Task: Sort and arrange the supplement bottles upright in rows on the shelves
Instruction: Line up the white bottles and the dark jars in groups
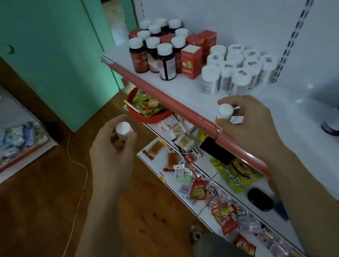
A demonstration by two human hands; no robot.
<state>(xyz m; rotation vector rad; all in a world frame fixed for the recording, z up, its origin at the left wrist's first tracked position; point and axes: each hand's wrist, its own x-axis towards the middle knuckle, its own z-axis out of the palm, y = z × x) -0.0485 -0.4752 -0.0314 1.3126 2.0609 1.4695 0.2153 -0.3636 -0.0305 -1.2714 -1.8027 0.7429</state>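
— Who is holding what?
— Left hand (111, 148) is gripping a white-capped bottle (124, 130) in front of the shelf (283, 104); right hand (251, 124) is pinching a second bottle (225, 111) over the shelf's front edge.

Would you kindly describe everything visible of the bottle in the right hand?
The bottle is small, with a round white plastic-looking cap and a sliver of yellowish body. It is roughly upright over the shelf's front edge, gripped by the right hand, whose fingers hide most of its body.
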